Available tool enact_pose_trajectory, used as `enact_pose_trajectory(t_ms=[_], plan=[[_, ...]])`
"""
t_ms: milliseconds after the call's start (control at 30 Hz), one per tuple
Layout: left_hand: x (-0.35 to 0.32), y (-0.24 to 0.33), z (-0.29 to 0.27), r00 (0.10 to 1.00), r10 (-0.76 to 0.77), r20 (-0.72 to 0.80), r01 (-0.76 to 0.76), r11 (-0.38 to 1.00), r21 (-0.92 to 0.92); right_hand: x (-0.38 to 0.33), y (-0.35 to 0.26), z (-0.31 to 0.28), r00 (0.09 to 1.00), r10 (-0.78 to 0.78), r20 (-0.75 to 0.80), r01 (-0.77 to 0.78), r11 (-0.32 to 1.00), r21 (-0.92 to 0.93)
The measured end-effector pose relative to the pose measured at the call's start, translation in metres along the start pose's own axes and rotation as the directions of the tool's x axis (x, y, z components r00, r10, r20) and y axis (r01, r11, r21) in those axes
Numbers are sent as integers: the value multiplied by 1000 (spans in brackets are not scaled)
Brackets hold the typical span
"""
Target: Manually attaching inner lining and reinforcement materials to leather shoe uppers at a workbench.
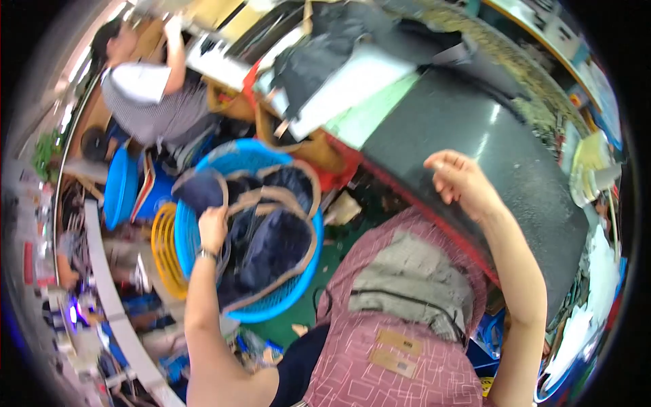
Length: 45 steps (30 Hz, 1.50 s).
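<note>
At the left, my left hand (213, 229) is closed on the edge of a dark navy fabric piece with tan trim (201, 190), held at the side of a blue plastic basket (298, 288). More navy pieces with tan edging (278, 241) lie heaped in that basket, below and right of the hand. Over the dark tabletop (502, 149) on the right, my right hand (464, 183) is raised near the red front edge. Its fingers are loosely bent and a little apart, and I see nothing in them.
Dark cloth (322, 64) and pale sheets (369, 81) cover the table's far left part. A yellow basket (167, 251) and a blue tub (121, 186) stand left of the blue basket. Another person (149, 95) sits at the upper left. A pink patterned apron (400, 346) covers my lap.
</note>
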<state>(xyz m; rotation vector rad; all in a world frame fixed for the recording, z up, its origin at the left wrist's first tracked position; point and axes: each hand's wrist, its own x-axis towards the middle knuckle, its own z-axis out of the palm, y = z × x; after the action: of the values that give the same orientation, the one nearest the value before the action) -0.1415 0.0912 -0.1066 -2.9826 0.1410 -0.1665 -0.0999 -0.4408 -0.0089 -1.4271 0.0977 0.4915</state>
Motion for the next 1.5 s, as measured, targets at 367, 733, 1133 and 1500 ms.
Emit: enact_pose_trajectory(t_ms=[367, 733, 1133, 1500], plan=[[340, 259, -105, 770, 267, -580, -497, 821, -281, 48, -15, -36, 796, -565, -217, 308, 687, -658], [501, 152, -233, 890, 111, -443, -306, 865, -398, -13, -13, -94, 884, -409, -226, 93, 628, -773], [201, 435, -225, -159, 802, -576, -987, -150, 63, -128, 28, -110, 832, -321, -452, 535, 680, 502], [163, 458, -203, -55, 998, 12, -783, -35, -621, -451, 99, -229, 264, -452, -852, -635, 584, -506]])
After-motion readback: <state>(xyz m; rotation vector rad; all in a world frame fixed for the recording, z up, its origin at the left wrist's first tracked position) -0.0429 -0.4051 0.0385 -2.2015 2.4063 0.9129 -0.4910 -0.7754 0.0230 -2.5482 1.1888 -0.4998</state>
